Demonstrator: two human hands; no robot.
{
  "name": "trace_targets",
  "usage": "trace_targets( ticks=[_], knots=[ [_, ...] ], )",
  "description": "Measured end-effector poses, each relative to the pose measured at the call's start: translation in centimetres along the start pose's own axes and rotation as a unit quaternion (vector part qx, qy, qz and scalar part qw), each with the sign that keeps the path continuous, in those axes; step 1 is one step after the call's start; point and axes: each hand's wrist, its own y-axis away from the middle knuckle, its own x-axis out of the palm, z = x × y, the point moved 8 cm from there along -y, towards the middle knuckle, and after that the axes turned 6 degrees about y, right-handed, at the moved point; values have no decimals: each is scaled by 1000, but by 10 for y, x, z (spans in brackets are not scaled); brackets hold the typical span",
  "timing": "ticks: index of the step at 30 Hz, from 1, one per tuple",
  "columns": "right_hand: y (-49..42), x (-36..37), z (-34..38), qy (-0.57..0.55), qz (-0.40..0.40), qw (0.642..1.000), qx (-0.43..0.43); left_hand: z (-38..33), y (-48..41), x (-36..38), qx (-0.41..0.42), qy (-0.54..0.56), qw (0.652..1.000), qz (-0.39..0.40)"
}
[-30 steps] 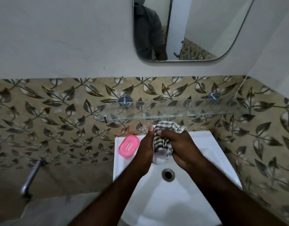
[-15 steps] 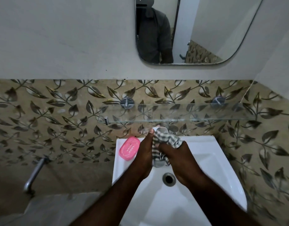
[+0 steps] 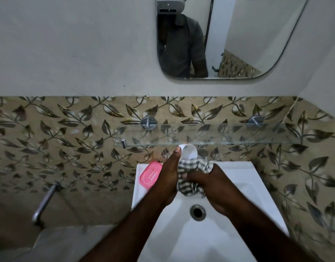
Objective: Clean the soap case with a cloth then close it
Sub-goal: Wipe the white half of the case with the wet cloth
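My left hand (image 3: 168, 176) holds a white soap case part (image 3: 189, 152) upright over the back of the sink, thumb on its left edge. A checked cloth (image 3: 191, 171) is bunched in my right hand (image 3: 212, 186) and pressed against the white part, covering its lower half. The pink soap case part (image 3: 151, 174), with slots in it, lies flat on the sink's back left corner, just left of my left hand and apart from the white part.
The white sink (image 3: 238, 178) has its drain (image 3: 197, 212) below my hands. A glass shelf (image 3: 229, 134) juts from the leaf-patterned tiles just above the hands. A mirror (image 3: 238, 35) hangs higher up. A metal pipe (image 3: 44, 203) sticks out at the lower left.
The cloth has slid down off the top of the white part, which now shows bare above my hands. My right hand has moved lower and the view has tilted up slightly.
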Motion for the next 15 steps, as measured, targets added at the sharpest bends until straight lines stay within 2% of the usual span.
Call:
trace_targets(
  ticks=[3,4,6,8,10,13,15],
  knots=[
    [-15,-13,14,-132,-89,987,1,5,2,11,-7,33,999,17],
    [-16,-12,12,-130,-98,987,-3,4,1,10,-8,44,999,17],
    [-9,-7,2,-46,-96,994,-6,-3,1,6,-3,35,999,13],
    [1,1,-7,19,-47,999,5,-6,-1,1,-5,20,1000,15],
    [-3,-5,-5,0,-36,999,6,-5,1,3,-5,12,1000,2],
    [-14,-17,14,-119,-86,989,-12,-4,7,18,9,14,1000,23],
    [-11,-16,22,-94,-90,991,-42,-6,9,21,1,36,999,23]
  ],
)
